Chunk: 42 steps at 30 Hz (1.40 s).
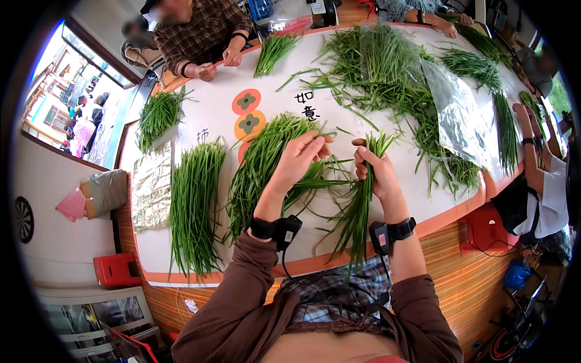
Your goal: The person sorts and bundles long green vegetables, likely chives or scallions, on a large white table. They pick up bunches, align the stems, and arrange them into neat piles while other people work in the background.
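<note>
My right hand (376,170) grips a bunch of long green leafy stalks, likely garlic chives (358,213), whose paler ends poke up above the fist and whose leaves hang over the table's near edge. To its left, my left hand (306,152) is raised over a large loose heap of the same greens (263,163), fingers curled and thumb near the fingertips. A thin stalk shows by those fingertips; whether they pinch it is unclear. Left of the heap lies a neat, aligned bundle of greens (195,208). Both my wrists wear black straps with small boxes.
A crinkled clear plastic bag (454,113) lies by a broad pile of greens (399,95) at the right. A folded silvery sheet (152,186) is at the table's left end. Several co-workers are around the table (218,113). Red stools (119,271) stand below its edges.
</note>
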### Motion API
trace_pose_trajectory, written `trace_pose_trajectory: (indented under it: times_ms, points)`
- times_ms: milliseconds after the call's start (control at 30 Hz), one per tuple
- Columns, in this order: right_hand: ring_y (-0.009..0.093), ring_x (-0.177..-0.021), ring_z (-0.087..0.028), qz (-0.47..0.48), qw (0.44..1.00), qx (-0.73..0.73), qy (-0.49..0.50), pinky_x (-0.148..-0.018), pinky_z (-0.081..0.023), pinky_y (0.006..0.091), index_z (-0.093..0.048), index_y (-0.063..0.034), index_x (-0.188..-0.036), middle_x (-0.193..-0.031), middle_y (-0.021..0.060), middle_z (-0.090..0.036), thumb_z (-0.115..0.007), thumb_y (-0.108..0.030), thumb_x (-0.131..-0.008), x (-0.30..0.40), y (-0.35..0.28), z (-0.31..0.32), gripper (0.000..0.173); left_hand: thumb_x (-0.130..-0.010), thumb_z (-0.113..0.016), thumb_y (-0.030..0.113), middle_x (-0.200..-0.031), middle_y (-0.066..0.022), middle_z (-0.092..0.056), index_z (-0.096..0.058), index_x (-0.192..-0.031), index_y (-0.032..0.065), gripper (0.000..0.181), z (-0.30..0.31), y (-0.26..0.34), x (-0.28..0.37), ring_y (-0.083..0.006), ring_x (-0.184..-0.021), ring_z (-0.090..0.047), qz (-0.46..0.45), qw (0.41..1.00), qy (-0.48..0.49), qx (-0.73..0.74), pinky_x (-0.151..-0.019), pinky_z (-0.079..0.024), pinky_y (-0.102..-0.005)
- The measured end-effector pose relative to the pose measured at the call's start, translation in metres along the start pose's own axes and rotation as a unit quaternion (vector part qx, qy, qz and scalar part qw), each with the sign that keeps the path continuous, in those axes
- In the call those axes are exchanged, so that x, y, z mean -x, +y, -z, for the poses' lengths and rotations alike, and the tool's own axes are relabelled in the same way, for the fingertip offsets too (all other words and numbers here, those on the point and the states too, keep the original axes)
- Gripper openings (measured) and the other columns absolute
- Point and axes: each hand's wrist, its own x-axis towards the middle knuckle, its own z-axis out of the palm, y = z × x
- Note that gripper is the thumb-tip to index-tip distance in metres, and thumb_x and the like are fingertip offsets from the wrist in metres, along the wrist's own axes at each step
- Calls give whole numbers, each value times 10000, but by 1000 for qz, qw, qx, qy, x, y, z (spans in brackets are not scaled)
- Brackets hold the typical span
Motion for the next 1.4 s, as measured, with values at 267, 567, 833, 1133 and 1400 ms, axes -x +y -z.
trace_pose_trajectory:
  times_ms: [267,567,833,1133,1400]
  points:
    - [64,-459,-431,-12,997,71,-21,-392,-348,199,-537,5,-931,-621,-9,-475,-555,-116,-771,0,3,-1,201,-875,-410,178,-692,-24,-553,-541,-889,-9,228,-14,-15,1,-80,-663,-508,29,992,-110,-55,-614,-408,-217]
    - [69,-470,-450,-15,993,113,-32,-404,-363,206,-549,-2,-855,-618,-3,-489,-582,-132,-758,3,3,-3,166,-880,-387,188,-673,-34,-541,-508,-806,-4,239,-13,-15,0,-97,-641,-505,49,992,-90,-79,-608,-412,-231]
    - [68,-458,-437,7,994,83,-64,-397,-351,204,-517,-28,-785,-616,10,-496,-574,-139,-765,3,2,-2,127,-872,-380,200,-636,-11,-527,-500,-738,33,245,-6,-13,-4,-69,-606,-469,20,999,23,-40,-568,-358,-210]
    - [71,-450,-423,7,999,34,-21,-396,-340,203,-515,-25,-796,-621,23,-505,-532,-153,-807,0,4,1,130,-857,-445,237,-562,2,-494,-568,-703,10,301,10,-18,-6,-58,-528,-441,46,989,87,-113,-507,-346,-196]
    - [62,-461,-416,1,999,38,-25,-402,-340,196,-512,-20,-850,-694,50,-540,-515,-128,-813,-2,7,5,114,-832,-488,288,-478,-61,-458,-578,-688,-31,361,10,-21,-3,-127,-431,-451,85,967,49,-236,-459,-367,-267]
